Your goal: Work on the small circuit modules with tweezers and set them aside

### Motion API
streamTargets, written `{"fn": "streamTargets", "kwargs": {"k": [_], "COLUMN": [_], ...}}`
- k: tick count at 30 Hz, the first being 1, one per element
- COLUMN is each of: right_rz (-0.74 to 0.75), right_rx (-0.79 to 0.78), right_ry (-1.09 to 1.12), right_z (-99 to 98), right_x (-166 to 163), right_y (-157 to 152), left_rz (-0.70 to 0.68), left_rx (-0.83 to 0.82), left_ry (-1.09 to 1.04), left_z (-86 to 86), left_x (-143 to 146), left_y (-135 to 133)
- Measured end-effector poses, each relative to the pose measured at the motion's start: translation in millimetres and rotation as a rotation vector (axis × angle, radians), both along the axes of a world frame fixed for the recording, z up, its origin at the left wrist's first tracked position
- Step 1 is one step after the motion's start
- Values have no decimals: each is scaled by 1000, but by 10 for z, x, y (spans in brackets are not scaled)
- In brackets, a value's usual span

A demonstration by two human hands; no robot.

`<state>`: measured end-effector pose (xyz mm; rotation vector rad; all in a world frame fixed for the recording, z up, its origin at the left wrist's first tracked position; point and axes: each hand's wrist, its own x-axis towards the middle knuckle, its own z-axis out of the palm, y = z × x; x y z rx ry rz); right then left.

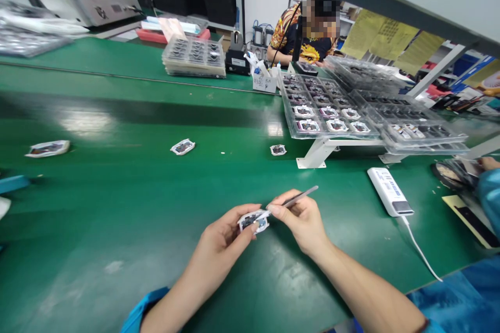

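Pinching white-rimmed, rounded electronic housing in left hand, just beside right hand, apparently for steadiness. Pinching slim grey metal tool in right hand, angled toward housing, presumably for precision.

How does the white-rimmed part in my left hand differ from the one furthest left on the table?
The held white-rimmed part is gripped in your left hand; the leftmost white-rimmed part lies on the green table. A slim gray tool is at the held part; none is at the leftmost part. Both show dark insides.
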<state>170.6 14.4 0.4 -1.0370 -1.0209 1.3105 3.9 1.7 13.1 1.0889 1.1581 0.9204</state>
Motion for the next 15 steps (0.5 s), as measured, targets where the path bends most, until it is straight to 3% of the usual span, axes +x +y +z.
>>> {"fn": "streamTargets", "kwargs": {"k": [15], "right_rz": [16], "right_rx": [149], "right_ry": [-40], "right_z": [21], "right_x": [14], "right_y": [-40], "left_rz": [10], "left_rx": [-31], "left_ry": [-41], "left_z": [27], "left_x": [19], "left_y": [-17]}}
